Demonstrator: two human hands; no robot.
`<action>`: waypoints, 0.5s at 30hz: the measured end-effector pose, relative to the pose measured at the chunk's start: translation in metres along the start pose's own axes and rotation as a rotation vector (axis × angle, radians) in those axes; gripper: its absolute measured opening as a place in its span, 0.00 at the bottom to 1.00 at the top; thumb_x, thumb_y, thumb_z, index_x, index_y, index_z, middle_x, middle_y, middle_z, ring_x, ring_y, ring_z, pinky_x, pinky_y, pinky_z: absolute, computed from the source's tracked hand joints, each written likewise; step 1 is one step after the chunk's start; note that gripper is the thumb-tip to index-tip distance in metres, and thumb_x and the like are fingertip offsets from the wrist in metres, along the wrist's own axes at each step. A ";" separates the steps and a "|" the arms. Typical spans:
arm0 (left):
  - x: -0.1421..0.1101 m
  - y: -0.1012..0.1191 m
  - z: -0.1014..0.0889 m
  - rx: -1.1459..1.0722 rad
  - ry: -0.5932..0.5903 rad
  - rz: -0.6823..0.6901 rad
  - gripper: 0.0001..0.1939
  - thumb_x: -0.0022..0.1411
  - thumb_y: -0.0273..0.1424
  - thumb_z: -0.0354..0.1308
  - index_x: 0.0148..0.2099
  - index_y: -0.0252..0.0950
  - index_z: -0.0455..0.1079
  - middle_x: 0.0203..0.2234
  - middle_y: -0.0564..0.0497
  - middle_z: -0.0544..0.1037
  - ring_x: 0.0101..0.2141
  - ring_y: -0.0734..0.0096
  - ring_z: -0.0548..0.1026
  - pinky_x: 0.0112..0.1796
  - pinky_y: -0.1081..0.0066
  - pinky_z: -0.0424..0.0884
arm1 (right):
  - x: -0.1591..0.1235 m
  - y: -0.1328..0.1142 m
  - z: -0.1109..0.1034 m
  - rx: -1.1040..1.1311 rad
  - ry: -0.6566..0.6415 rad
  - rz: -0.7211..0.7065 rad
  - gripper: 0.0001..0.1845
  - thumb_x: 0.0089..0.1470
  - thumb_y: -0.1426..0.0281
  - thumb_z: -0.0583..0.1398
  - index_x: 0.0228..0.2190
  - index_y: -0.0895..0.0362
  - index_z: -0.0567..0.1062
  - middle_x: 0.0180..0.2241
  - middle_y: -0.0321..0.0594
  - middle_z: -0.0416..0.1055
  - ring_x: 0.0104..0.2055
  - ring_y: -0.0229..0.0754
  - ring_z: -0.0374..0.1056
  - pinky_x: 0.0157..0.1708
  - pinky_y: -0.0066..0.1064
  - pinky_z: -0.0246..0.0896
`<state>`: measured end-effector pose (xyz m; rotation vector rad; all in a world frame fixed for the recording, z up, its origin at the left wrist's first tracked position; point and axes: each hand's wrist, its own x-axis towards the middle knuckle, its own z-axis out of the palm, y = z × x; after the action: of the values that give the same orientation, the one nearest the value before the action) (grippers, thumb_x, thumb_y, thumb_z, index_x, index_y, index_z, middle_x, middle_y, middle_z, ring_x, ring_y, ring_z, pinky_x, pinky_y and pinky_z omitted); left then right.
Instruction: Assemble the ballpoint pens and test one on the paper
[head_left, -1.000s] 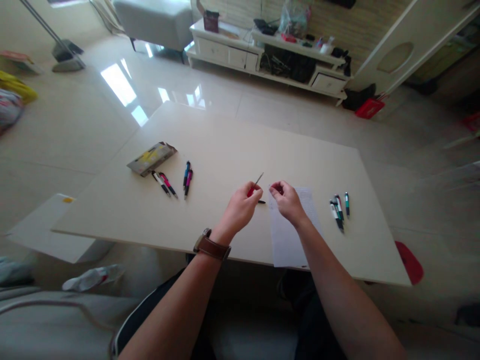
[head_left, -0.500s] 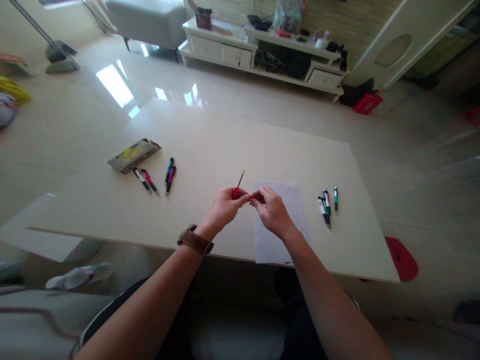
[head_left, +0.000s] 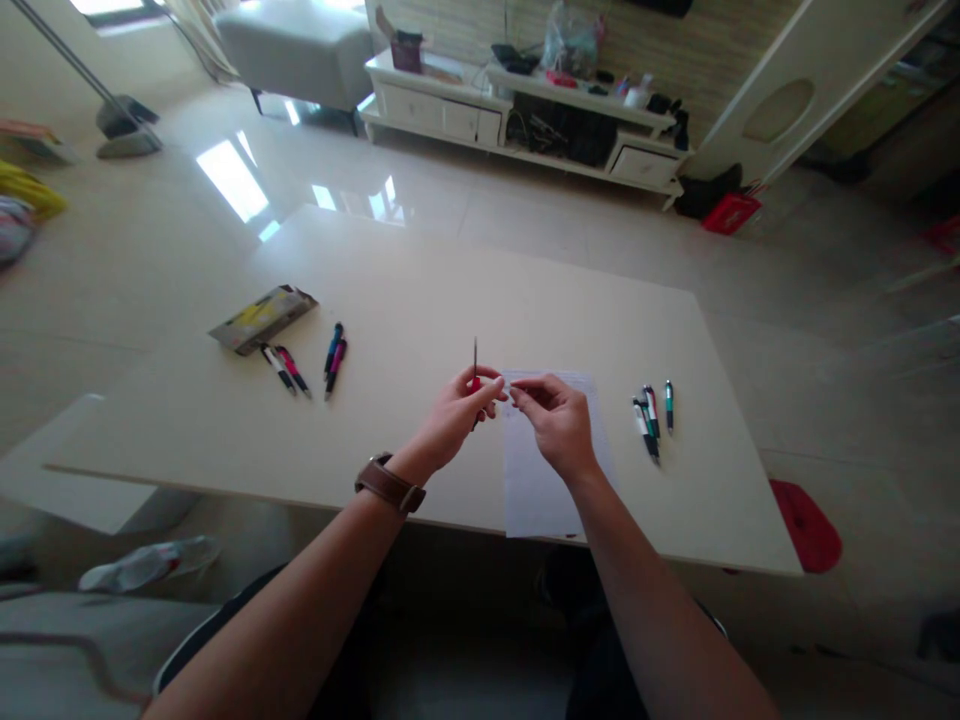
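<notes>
My left hand (head_left: 457, 415), with a brown watch on its wrist, is closed on a red pen part (head_left: 475, 381) whose thin refill points up and away. My right hand (head_left: 553, 422) is pinched shut just to the right of it, fingertips almost touching the left hand's; what it holds is too small to make out. Both hands hover above the beige table (head_left: 420, 300), over the upper left corner of a white lined sheet of paper (head_left: 536, 480).
Several pens (head_left: 651, 415) lie right of the paper. Four more pens (head_left: 307, 362) and a flat yellow-grey pen box (head_left: 262, 318) lie to the left. A low white cabinet (head_left: 525, 120) and a grey sofa stand beyond on the glossy floor. A red object (head_left: 810, 510) lies below the table's right corner.
My hands have come together from a small gap apart. The pen part in my left hand has turned from leaning right to nearly upright. The view has shifted slightly.
</notes>
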<state>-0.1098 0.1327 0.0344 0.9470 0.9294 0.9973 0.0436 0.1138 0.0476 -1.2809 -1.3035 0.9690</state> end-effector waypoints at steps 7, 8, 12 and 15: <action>-0.009 0.011 -0.013 0.722 0.006 0.269 0.16 0.72 0.40 0.47 0.42 0.38 0.73 0.30 0.52 0.75 0.33 0.71 0.70 0.36 0.71 0.63 | 0.008 0.004 -0.005 0.080 0.134 0.059 0.14 0.48 0.61 0.69 0.33 0.57 0.80 0.29 0.39 0.77 0.30 0.40 0.72 0.33 0.34 0.70; -0.011 0.012 -0.014 0.761 0.001 0.283 0.16 0.72 0.39 0.46 0.42 0.37 0.73 0.31 0.52 0.75 0.33 0.71 0.70 0.36 0.71 0.63 | 0.008 0.004 -0.005 0.082 0.135 0.059 0.14 0.48 0.60 0.69 0.33 0.57 0.79 0.29 0.39 0.77 0.30 0.40 0.72 0.33 0.34 0.70; -0.015 0.014 -0.016 0.812 -0.023 0.318 0.16 0.72 0.38 0.46 0.41 0.37 0.73 0.32 0.51 0.76 0.32 0.72 0.71 0.37 0.71 0.64 | 0.007 0.002 -0.004 0.074 0.130 0.041 0.14 0.49 0.60 0.69 0.34 0.57 0.79 0.30 0.40 0.77 0.30 0.40 0.73 0.34 0.35 0.72; -0.015 0.014 -0.017 0.821 -0.032 0.337 0.16 0.73 0.38 0.46 0.41 0.36 0.73 0.32 0.51 0.77 0.33 0.71 0.71 0.37 0.71 0.64 | 0.006 0.001 -0.003 0.092 0.121 0.033 0.13 0.49 0.61 0.69 0.33 0.57 0.79 0.30 0.39 0.78 0.30 0.40 0.73 0.34 0.35 0.72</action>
<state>-0.1328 0.1255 0.0449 1.8478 1.2029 0.8686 0.0475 0.1199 0.0475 -1.2733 -1.1353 0.9484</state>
